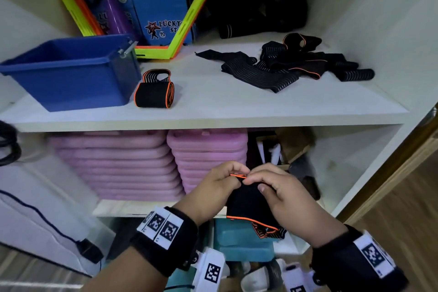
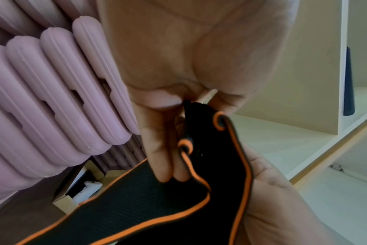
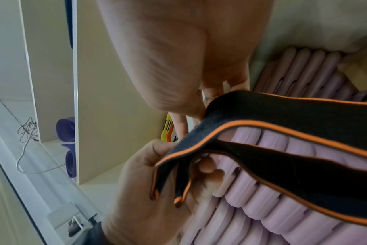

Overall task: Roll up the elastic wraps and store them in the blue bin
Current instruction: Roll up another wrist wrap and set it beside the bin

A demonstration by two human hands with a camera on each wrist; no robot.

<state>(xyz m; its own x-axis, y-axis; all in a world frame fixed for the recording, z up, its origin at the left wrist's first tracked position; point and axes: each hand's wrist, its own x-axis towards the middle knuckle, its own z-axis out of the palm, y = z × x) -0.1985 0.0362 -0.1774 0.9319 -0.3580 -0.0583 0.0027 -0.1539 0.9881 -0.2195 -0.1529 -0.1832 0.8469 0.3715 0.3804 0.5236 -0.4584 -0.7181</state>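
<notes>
Both hands hold one black elastic wrap with orange trim (image 1: 248, 204) in front of the lower shelf. My left hand (image 1: 220, 185) and right hand (image 1: 267, 185) pinch its folded top end (image 2: 201, 132) between fingers and thumbs, while the rest hangs down. The same wrap (image 3: 283, 119) stretches across the right wrist view. The blue bin (image 1: 71, 71) stands on the left of the upper shelf. A rolled orange-edged wrap (image 1: 155, 92) lies just right of the bin. A loose pile of black wraps (image 1: 296, 64) lies on the shelf's right side.
Behind the bin lean yellow and orange hexagon frames (image 1: 196, 7) with blue packets (image 1: 163, 7). Stacks of pink pads (image 1: 118, 166) fill the lower shelf behind my hands. More dark gear (image 1: 256, 7) sits at the shelf's back. A cable (image 1: 35, 211) hangs at left.
</notes>
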